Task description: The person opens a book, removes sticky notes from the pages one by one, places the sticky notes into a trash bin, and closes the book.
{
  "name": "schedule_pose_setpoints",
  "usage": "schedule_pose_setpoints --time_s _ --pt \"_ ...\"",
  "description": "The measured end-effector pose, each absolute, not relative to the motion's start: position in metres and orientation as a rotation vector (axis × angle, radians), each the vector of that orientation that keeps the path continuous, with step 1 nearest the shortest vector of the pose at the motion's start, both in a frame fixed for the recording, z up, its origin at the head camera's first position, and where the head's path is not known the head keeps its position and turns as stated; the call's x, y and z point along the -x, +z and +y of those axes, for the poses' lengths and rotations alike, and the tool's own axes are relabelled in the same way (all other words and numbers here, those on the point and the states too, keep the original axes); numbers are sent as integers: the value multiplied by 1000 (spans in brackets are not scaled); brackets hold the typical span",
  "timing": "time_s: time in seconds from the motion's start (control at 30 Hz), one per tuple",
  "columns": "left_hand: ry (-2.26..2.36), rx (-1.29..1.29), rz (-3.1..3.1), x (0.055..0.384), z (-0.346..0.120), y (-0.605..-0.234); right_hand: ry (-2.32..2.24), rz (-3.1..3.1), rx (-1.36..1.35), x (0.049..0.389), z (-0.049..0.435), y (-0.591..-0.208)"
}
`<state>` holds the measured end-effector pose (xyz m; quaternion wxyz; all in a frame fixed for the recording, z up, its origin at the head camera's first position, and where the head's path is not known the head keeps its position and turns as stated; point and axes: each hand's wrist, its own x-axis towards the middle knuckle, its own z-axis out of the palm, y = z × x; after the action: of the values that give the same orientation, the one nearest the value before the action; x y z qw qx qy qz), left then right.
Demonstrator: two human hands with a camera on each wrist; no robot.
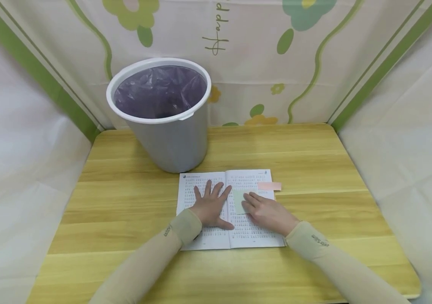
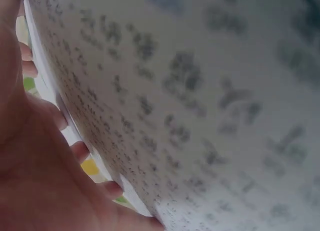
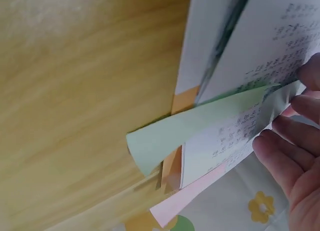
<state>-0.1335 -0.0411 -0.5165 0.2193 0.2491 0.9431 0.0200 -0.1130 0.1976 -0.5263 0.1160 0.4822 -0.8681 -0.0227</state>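
Note:
An open book [image 1: 255,240] with printed pages lies on the table. Across its left page my left hand [image 1: 209,209] rests with fingers spread apart, the thumb reaching over the fold. My right hand [image 1: 267,213] is over the right page, fingertips bent at a pale green sticky note [image 1: 240,202]. In the right wrist view, thumb and fingers pinch one end of that green note [image 3: 200,116], while its free end curls up past the page edge. A pink sticky strip [image 1: 270,186] juts out from the right page. Below the green note, an orange tab [image 3: 172,166] shows at the book's edge.
A grey bin [image 1: 174,147] with a white rim and a purple liner stands on the table behind the book, to the left. Wood-grain tabletop [image 1: 124,202] surrounds the book. Cloth curtains [image 1: 246,71] with flower prints close off the back and sides.

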Motion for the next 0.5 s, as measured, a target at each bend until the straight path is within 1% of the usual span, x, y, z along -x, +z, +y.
schedule_pose_setpoints --time_s 0.2,0.5 --pt "65 -687 2600 133 -42 -518 -58 -2592 -1356 111 198 -526" --pt "56 -691 2574 132 -43 -517 357 -2780 -1097 112 197 -531"
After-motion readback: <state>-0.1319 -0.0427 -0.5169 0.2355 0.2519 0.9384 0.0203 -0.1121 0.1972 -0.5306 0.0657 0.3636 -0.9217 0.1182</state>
